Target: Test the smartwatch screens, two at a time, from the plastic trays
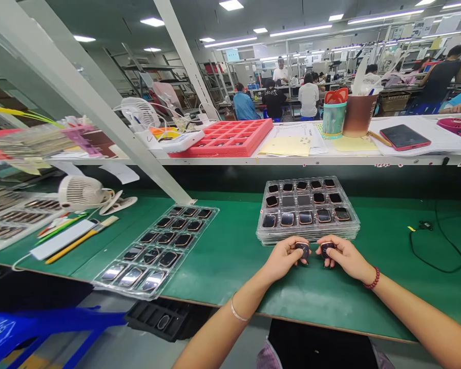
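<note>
My left hand is closed on a smartwatch body with a dark square screen and a coppery rim. A matching watch body is gripped in my right hand, thumb across its face. The two are held side by side, slightly apart, over the green bench. Just beyond them rises a stack of clear plastic trays, the top one holding several similar watch bodies; two of its middle pockets hold none. To the left, another clear tray is filled with watch bodies.
A white fan, a yellow-handled brush and a white slab lie at the left. A cable curls at the right. On the shelf above are a red compartment tray, cups and a phone. Several people sit farther back.
</note>
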Tool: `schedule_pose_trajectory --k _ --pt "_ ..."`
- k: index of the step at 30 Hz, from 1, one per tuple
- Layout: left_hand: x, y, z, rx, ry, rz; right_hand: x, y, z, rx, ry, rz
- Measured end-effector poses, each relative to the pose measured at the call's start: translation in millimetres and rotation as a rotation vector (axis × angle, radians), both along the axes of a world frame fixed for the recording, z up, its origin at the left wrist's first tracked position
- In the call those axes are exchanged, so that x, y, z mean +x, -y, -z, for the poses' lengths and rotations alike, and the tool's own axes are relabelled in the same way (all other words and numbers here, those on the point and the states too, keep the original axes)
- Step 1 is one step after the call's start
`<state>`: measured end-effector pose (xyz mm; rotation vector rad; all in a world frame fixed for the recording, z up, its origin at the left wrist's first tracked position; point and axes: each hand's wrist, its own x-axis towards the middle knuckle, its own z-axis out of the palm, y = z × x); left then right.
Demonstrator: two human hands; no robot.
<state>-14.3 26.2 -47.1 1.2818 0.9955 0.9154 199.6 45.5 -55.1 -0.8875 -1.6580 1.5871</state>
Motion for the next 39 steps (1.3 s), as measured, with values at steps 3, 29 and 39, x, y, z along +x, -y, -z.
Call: schedule_pose_trajectory --k 3,29,39 --pt "0.3 0.1 -0.7 0.008 0.000 -0.002 0.5 -0.9 -0.1 0.004 0.001 -0.002" --pt "4.1 2.7 -5.2 0.011 0.076 -0.040 -1.5 5.4 -4.8 0.043 0.040 -0.053" --pt "0.6 0.6 0.6 0.024 0.043 0.002 -0.3 2.8 -2.8 -0.010 -0.020 -0.051"
